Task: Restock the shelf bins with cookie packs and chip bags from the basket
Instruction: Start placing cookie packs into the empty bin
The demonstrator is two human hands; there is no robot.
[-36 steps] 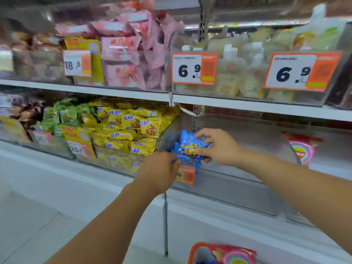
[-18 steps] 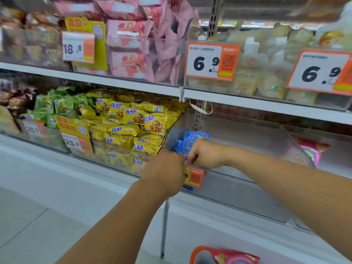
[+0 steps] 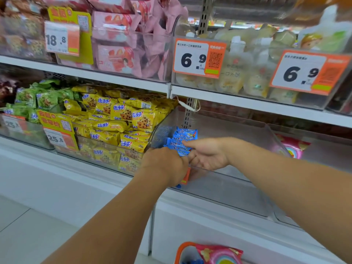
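Several blue cookie packs (image 3: 183,139) lie stacked in the left corner of a clear shelf bin (image 3: 234,189) on the lower shelf. My left hand (image 3: 165,166) is curled at the bin's front left corner and grips blue packs; a blue edge shows under it. My right hand (image 3: 208,156) reaches into the bin with relaxed fingers, its thumb resting on the stacked packs. At the bottom edge is the orange-rimmed basket (image 3: 178,251), with a pink rainbow chip bag (image 3: 219,254) in it.
A bin full of yellow cookie packs (image 3: 118,126) stands directly left, green packs (image 3: 38,98) beyond it. Another pink rainbow bag (image 3: 293,149) lies in the bin to the right. The upper shelf holds pink packs (image 3: 122,44) and pale pouches (image 3: 238,73) behind price tags.
My right hand lowered the blue pack into the bin's left corner and let go of it. My left hand stayed at the bin's front corner. The view came closer.
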